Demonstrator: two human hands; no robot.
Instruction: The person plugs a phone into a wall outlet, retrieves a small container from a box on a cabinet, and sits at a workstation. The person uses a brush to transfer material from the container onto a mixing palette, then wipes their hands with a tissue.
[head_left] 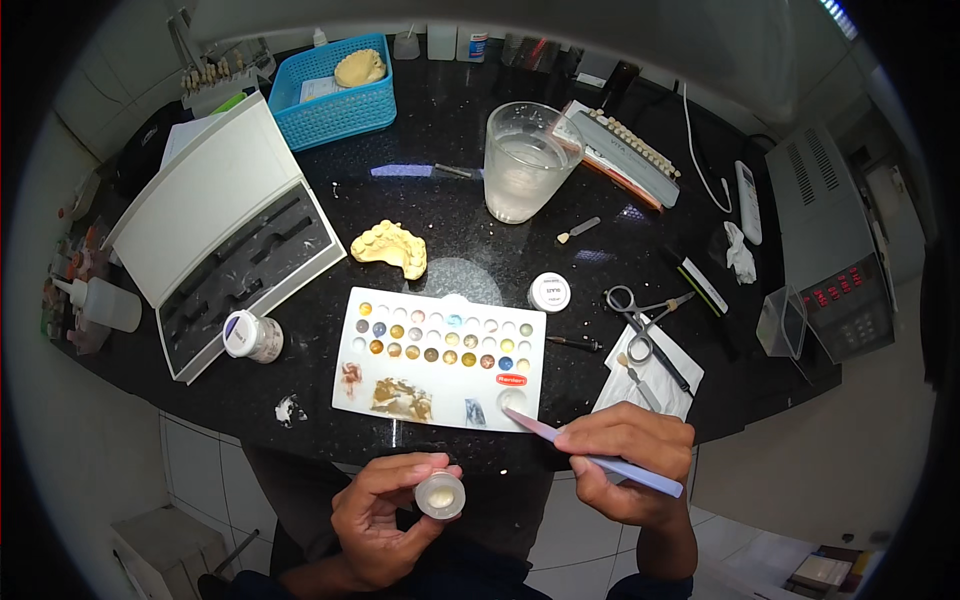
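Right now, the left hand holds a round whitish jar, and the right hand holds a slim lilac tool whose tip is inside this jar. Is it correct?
Partly. In the head view, the left hand holds the jar and the right hand the tool, but its tip is at the white rectangular palette, not inside the jar.

A gap is left between dental cast point(405, 247) and glass point(520, 170); right of the palette point(450, 390), passage is hindered by 1 white lid point(549, 292) and possibly a dark brush point(577, 343)
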